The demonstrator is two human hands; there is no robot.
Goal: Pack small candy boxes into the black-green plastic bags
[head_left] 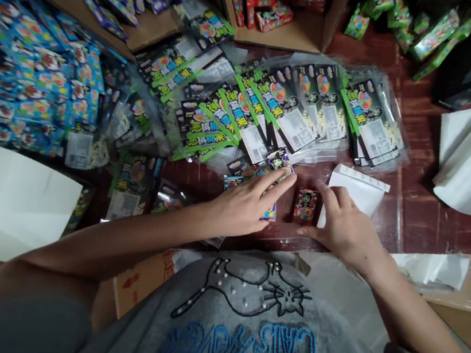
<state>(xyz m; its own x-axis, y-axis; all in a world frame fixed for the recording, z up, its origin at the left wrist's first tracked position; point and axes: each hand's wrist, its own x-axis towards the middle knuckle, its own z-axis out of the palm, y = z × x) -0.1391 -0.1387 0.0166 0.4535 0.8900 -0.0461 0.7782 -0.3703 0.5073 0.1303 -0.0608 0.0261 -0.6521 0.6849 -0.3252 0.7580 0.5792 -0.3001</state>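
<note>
Grey shirt (241, 293) nearest; past it, L hand (242, 206) fingers-out over a purple packet (279, 159), R hand (347, 232) half-curled, thumb and fingers parted, beside the red packet (305, 206) (contact unclear) — loose on the table (414, 223) betw. the hands. Prob. mid-batch — red packs (274, 16) left in the carton (337, 16); can't tell how many are done.

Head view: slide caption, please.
Left hand over a purple packet, right hand beside a red packet, on a dark-red table.
</note>
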